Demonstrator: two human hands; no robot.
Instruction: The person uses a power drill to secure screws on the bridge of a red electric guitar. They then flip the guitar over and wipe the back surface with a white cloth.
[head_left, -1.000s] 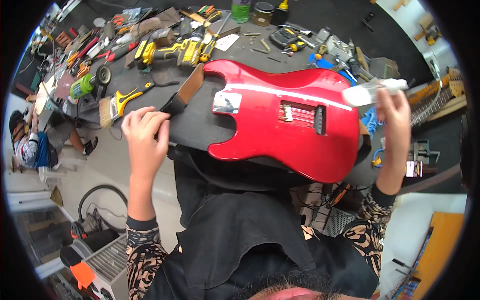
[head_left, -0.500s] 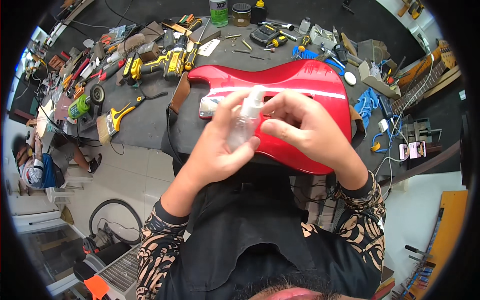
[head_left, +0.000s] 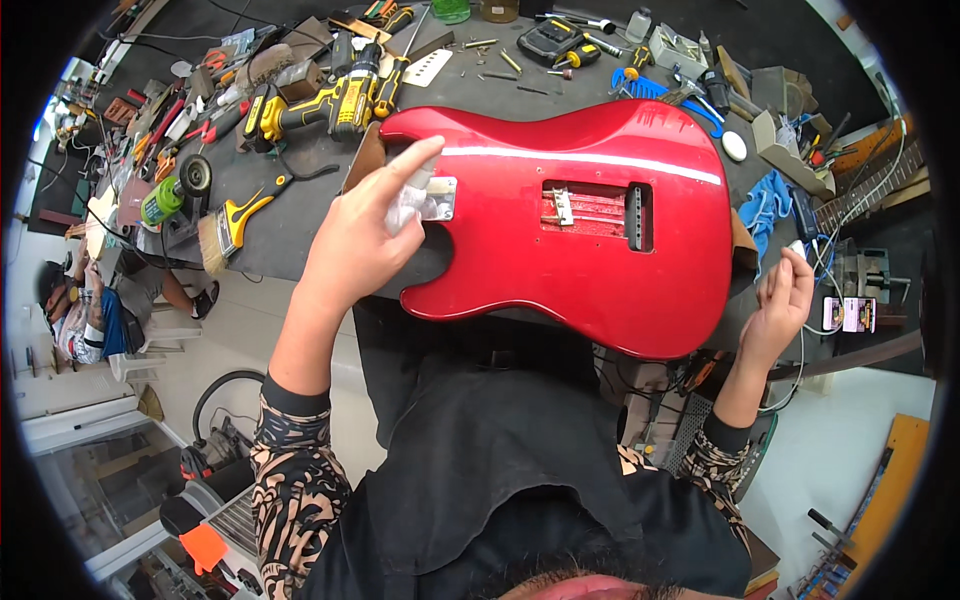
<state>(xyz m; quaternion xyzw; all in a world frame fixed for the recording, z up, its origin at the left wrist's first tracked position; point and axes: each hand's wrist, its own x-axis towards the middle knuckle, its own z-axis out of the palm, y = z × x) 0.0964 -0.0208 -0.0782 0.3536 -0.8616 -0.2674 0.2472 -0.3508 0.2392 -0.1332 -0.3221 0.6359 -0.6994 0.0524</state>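
Observation:
The red guitar body (head_left: 620, 290) lies back up on the dark bench, a metal plate (head_left: 443, 205) at its neck end and an open rectangular cavity (head_left: 590, 210). My left hand (head_left: 360, 250) grips a small clear spray bottle (head_left: 406, 208) over the plate end, index finger stretched across its top, which is mostly hidden. My right hand (head_left: 778, 315) is beside the body's right end with curled fingertips around a small white piece (head_left: 797, 247), too small to make out. A blue cloth (head_left: 768, 205) lies just behind it.
A cordless drill (head_left: 345, 105), paintbrush (head_left: 235, 225), angle grinder (head_left: 165, 205), blue comb-like tool (head_left: 660, 92) and scattered tools crowd the bench. A guitar neck (head_left: 855, 195), cables and a phone (head_left: 850, 313) are at the right. A seated person (head_left: 80, 310) is at the far left.
The bottle passed from my right hand to both hands over the body, then stayed in my left. My right hand moved out to the right with a small white piece.

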